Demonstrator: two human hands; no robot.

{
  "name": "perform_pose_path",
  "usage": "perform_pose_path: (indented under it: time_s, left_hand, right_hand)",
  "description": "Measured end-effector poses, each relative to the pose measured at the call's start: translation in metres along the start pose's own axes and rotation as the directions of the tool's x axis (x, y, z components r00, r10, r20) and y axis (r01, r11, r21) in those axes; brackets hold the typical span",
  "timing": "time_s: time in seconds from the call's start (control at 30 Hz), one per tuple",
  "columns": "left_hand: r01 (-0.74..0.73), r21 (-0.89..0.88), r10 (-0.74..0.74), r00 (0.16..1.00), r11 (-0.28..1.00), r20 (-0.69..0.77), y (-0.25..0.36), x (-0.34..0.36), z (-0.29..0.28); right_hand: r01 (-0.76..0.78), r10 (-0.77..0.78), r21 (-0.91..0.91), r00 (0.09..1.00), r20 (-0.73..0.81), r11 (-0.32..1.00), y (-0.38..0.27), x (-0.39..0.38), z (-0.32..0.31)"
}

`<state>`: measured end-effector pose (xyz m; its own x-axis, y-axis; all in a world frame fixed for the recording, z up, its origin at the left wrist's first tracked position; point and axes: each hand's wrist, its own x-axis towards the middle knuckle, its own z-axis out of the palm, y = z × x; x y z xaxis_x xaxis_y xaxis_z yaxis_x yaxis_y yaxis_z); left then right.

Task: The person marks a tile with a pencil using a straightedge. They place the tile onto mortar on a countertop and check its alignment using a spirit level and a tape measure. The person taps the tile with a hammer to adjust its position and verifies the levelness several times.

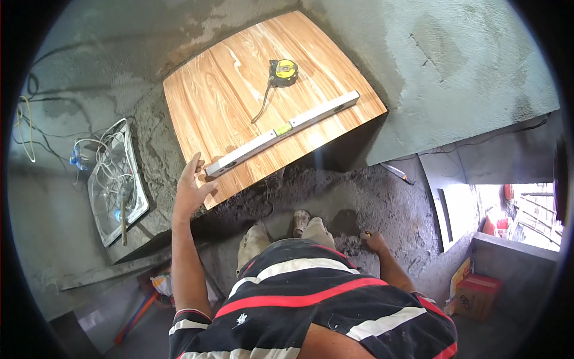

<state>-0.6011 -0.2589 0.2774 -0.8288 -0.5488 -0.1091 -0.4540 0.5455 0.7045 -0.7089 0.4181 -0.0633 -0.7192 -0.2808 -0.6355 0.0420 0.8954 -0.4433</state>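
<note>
Apparent levelling check: left grip spread around one end of spirit level, by wood-grain slab's near-left corner; right grip closed on yellowish object; bubble reading called for.

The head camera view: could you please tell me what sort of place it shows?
Most likely a room under construction or renovation: the surfaces are rough grey cement, and a spirit level and a tape measure lie on a wood-patterned board.
</note>
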Motion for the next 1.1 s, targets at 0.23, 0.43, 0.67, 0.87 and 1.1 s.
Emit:
perform_pose_path:
  time_s: [0.23,0.43,0.67,0.87,1.1]
  left_hand:
    - [0.08,-0.229,-0.082,0.997,0.97,0.004,-0.016,-0.012,0.008]
    - [0.074,-0.223,-0.077,0.997,0.972,-0.009,-0.027,-0.014,0.009]
    - [0.119,-0.174,-0.117,0.993,0.978,0.018,0.0,-0.012,0.004]
    - [0.076,-0.115,-0.077,0.997,0.99,-0.007,-0.009,-0.009,0.007]
    - [0.035,-0.059,-0.035,0.999,0.998,-0.004,-0.015,-0.005,0.008]
  right_hand:
    - [-0.053,0.056,-0.039,0.995,0.077,0.998,-0.039,0.011,-0.001]
    - [-0.041,0.04,0.003,0.995,0.095,0.999,-0.091,0.014,-0.023]
    - [-0.025,0.025,-0.003,0.996,0.089,1.0,-0.075,0.017,-0.016]
    - [-0.114,0.13,-0.133,0.985,0.112,0.984,-0.041,0.021,0.002]
    - [-0.077,0.08,-0.04,0.994,0.072,0.996,-0.03,0.019,0.011]
